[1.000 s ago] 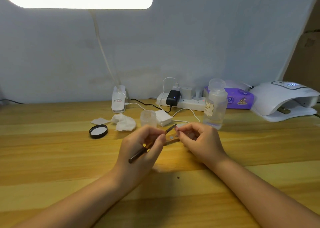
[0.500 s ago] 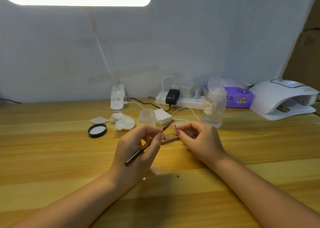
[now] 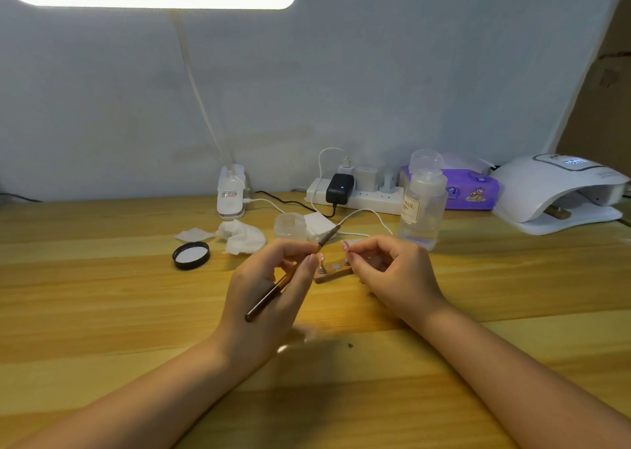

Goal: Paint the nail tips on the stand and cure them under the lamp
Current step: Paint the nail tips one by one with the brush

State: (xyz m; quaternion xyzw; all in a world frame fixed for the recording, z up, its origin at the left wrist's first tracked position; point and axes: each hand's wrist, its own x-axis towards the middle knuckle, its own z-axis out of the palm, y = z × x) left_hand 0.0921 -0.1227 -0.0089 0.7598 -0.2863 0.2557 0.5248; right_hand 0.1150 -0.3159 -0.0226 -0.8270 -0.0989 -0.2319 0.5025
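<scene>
Risk, near to far: left hand (image 3: 269,288) pinching brush (image 3: 290,276), right hand (image 3: 386,271) pinching nail tip (image 3: 345,245) above stand (image 3: 333,272) on worktop (image 3: 102,312), so slip smears wet tip; cup (image 3: 290,225) and bottle (image 3: 423,206) beyond could topple.

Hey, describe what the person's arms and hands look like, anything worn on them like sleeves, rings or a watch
Both forearms are bare, with no sleeves reaching into view. The left hand and right hand wear no gloves, and no rings, watch or bracelet show at fingers or wrists. At least one fingernail looks glossy pink, but the nails are too small to tell detail.
</scene>
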